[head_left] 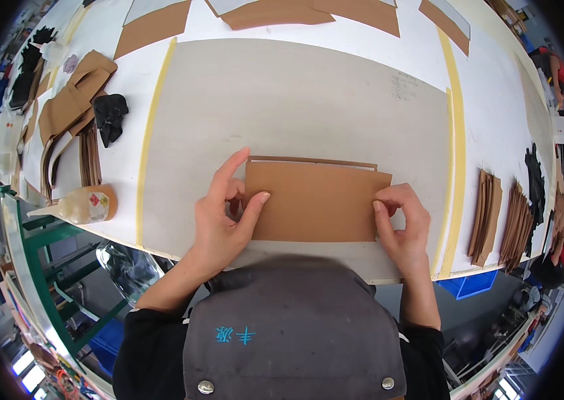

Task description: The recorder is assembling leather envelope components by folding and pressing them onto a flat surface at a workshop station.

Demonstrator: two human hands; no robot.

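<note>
A flat brown rectangular panel, which looks like leather or a similar sheet, is between my hands over the grey work mat. Along its far edge runs a narrow darker brown strip, with a thin pale gap between the two. My left hand grips the panel's left edge, thumb on top, index finger stretched toward the strip's left end, the other fingers curled and partly hidden. At the right edge, my right hand pinches the panel near its upper right corner between thumb and bent fingers.
Yellow tape borders the grey mat. To the left are a glue bottle, a crumpled black piece and brown pieces. Stacked brown strips stand at right. More brown panels lie along the far side.
</note>
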